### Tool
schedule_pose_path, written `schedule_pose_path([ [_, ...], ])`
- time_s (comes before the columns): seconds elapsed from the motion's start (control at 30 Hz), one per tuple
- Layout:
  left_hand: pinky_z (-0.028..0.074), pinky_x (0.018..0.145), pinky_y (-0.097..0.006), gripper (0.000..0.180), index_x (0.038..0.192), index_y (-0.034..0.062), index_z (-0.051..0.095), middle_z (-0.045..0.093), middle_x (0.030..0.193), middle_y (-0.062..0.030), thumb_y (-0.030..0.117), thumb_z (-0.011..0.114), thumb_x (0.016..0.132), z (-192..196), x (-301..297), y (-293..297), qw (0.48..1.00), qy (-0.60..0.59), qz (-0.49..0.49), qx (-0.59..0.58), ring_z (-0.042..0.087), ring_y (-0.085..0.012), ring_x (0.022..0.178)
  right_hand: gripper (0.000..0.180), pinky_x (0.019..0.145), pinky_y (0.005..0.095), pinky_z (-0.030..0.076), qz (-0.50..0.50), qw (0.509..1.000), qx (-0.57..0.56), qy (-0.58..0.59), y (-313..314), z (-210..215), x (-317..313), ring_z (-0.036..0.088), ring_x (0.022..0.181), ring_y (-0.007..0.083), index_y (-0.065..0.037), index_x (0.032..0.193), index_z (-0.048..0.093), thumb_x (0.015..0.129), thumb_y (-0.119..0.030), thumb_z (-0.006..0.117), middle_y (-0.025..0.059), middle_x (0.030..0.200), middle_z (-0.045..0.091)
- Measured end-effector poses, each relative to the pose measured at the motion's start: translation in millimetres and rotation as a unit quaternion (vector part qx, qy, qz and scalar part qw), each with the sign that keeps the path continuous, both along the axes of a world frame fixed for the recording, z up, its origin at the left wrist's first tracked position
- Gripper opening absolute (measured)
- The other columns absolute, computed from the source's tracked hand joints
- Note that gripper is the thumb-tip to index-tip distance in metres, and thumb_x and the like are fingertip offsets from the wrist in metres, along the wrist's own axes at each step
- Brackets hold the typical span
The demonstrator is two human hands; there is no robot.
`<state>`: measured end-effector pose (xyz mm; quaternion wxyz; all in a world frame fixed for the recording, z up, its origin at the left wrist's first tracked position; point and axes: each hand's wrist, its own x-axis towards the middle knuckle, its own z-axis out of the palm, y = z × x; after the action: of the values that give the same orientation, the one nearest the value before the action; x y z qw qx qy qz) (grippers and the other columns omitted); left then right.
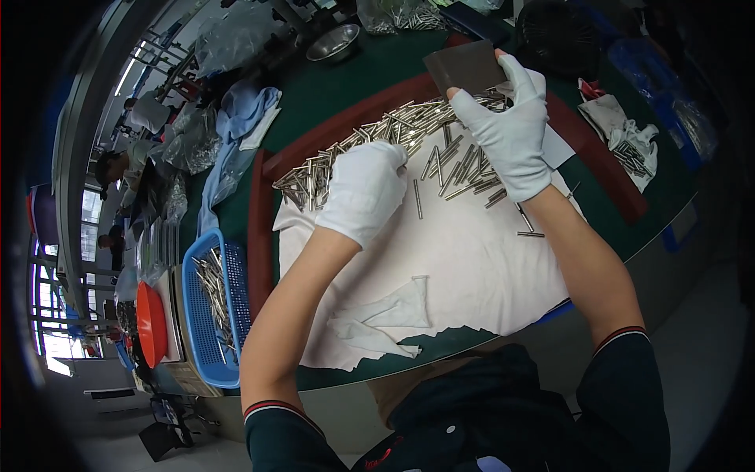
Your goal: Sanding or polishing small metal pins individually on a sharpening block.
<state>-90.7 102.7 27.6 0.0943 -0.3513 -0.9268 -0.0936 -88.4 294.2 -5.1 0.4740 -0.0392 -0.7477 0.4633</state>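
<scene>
Both my hands wear white gloves, with some bare fingertips showing. My left hand (364, 193) is closed at the near edge of a long heap of shiny metal pins (393, 126); its fingers curl inward, and what they hold, if anything, is hidden. My right hand (510, 130) grips a flat dark brown-grey rectangular plate (465, 66) between thumb and fingers, above the far right end of the heap. Between my hands a single pin (418, 199) lies apart on the pale cloth (472, 267). More loose pins (472, 171) are scattered below my right hand.
Dark red bars (346, 122) border the heap on the green table. At the left stands a blue plastic basket (206, 315) with pins, beside a red-orange bowl (151, 324). A crumpled white rag (385, 318) lies nearest me. A metal bowl (333, 43) stands far back.
</scene>
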Motion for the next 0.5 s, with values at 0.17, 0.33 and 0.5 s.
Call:
schedule_pose_path([
  [0.17,0.048,0.07,-0.042,0.013,0.075,0.0026,0.065,0.063,0.075,-0.0174,0.014,0.059,0.071,-16,-23,20,0.993,-0.023,0.046,-0.108,0.061,-0.0346,0.075,0.076,0.081,0.0318,0.045,0.009,1.0,0.001,-0.007,0,5,5,0.05,0.093,0.0208,0.005,0.117,0.052,0.059,-0.032,0.084,0.012,0.106,0.045],
  [0.33,0.049,0.071,-0.042,0.015,0.075,0.0017,0.066,0.064,0.078,-0.0186,0.014,0.058,0.072,-14,-27,29,0.988,-0.051,0.074,-0.129,0.062,-0.0345,0.078,0.067,0.082,0.0282,0.047,-0.001,0.999,0.042,0.003,-5,10,10,0.055,0.093,0.0169,0.001,0.119,0.053,0.064,-0.022,0.083,0.0095,0.106,0.05],
  [0.5,0.048,0.068,-0.043,0.019,0.076,-0.0014,0.065,0.063,0.074,-0.0221,0.016,0.059,0.072,7,-16,23,0.992,-0.084,0.076,-0.056,0.062,-0.0371,0.072,0.075,0.082,0.0319,0.044,0.023,0.999,0.033,-0.008,-4,4,8,0.05,0.094,0.0212,0.006,0.117,0.052,0.061,-0.033,0.083,0.0126,0.106,0.046],
])
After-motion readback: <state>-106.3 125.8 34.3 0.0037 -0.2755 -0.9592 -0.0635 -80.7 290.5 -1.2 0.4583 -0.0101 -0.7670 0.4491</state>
